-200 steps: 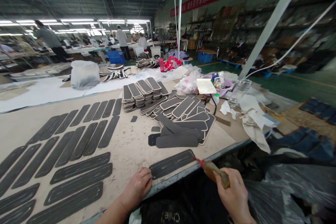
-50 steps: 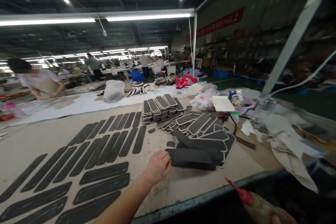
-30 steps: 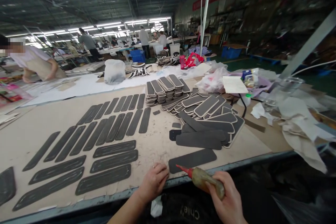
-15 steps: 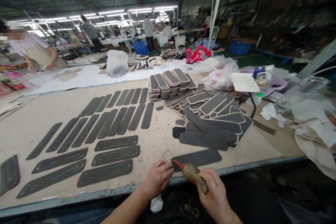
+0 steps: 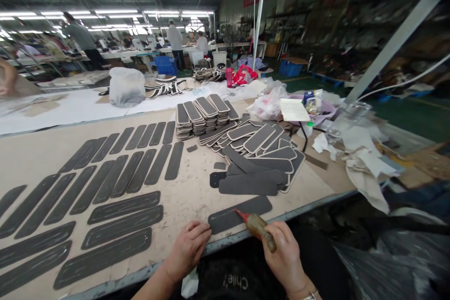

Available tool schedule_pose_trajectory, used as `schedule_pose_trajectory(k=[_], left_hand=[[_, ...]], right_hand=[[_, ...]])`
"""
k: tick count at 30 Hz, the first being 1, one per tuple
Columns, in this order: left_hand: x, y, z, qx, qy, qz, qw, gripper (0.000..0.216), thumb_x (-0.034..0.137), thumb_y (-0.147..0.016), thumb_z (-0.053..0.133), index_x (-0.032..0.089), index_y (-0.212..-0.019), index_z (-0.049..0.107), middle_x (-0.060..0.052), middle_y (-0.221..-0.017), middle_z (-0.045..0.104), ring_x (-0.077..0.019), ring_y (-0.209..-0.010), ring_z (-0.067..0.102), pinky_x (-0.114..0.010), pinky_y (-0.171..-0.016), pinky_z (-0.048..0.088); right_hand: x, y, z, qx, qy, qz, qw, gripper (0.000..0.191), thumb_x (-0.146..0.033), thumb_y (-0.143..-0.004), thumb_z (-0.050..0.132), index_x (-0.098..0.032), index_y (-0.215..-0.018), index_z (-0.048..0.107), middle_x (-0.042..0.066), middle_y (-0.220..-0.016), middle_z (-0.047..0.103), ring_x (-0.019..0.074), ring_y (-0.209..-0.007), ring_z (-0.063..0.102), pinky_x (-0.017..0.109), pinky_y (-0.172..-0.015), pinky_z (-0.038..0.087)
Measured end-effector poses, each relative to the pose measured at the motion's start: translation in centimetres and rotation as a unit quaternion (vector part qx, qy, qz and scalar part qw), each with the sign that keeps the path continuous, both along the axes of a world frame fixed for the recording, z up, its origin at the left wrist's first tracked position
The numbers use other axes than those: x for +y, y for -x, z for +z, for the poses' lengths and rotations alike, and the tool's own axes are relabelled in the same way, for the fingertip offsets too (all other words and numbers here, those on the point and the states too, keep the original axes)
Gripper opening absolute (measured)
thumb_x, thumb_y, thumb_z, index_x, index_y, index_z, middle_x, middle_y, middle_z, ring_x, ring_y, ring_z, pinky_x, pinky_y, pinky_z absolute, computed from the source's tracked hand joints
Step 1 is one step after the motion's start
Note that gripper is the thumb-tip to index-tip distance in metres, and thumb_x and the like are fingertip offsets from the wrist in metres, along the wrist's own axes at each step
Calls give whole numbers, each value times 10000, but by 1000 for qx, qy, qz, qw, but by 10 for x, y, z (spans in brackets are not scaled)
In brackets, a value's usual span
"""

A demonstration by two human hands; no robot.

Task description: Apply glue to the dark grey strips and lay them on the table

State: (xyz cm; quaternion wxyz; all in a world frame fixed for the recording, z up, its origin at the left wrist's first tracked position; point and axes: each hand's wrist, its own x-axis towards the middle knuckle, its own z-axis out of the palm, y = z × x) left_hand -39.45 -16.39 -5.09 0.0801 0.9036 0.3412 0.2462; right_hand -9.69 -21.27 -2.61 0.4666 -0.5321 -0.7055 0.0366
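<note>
A dark grey oblong piece lies at the table's near edge. My left hand rests on the table with its fingertips pressing that piece's left end. My right hand grips an amber glue bottle, whose red nozzle touches the middle of the piece. Just behind lies a loose pile of the same grey pieces. Neat stacks of them stand farther back.
Rows of glued dark pieces cover the cardboard-topped table to the left. Plastic bags, papers and rags crowd the right end. A white sack sits behind. Other people work at far tables.
My left hand took a fresh piece from the pile and laid it at the near edge. My right hand brought the bottle's nozzle from the piece's left end to its middle.
</note>
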Motion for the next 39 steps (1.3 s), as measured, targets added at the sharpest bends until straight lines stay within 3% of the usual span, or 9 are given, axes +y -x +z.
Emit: schedule_pose_trajectory(k=[14, 20, 24, 32, 39], left_hand=[[1, 1, -2, 13, -21, 1, 1000, 286, 139, -930, 441, 175, -1116, 655, -100, -1103, 677, -199, -963, 603, -359, -871, 542], [1, 0, 1, 13, -23, 1, 1000, 294, 142, -925, 436, 186, -1111, 659, -98, -1073, 683, -189, -941, 614, -357, -874, 541], [-1, 0, 2, 22, -3, 3, 1000, 305, 139, -919, 439, 188, -1136, 648, -102, -1081, 677, -196, -945, 606, -371, -871, 534], [-3, -2, 7, 19, 24, 14, 999, 283, 139, -916, 447, 188, -1099, 657, -98, -1077, 673, -186, -930, 589, -354, -862, 513], [-3, -4, 10, 9, 28, 11, 999, 270, 128, -921, 448, 181, -1098, 646, -85, -1095, 671, -176, -935, 582, -335, -866, 498]], right_hand=[[4, -59, -9, -67, -48, -146, 986, 86, -180, -909, 545, -187, -994, 529, 81, -911, 536, 235, -838, 550, 420, -750, 512], [1, -64, -1, -79, -73, -181, 978, 91, -201, -901, 585, -185, -971, 530, 77, -889, 548, 231, -818, 552, 401, -736, 509], [-4, -36, 9, -19, -65, -135, 989, 96, -233, -895, 602, -187, -938, 528, 66, -869, 540, 222, -795, 546, 383, -715, 492], [-1, 39, 2, 58, 7, 76, 995, 141, -105, -899, 523, -189, -1012, 522, 64, -904, 512, 201, -826, 535, 348, -721, 509], [-10, 45, -2, 32, 47, 102, 993, 157, -81, -889, 502, -200, -991, 520, 65, -905, 498, 209, -824, 521, 363, -722, 504]])
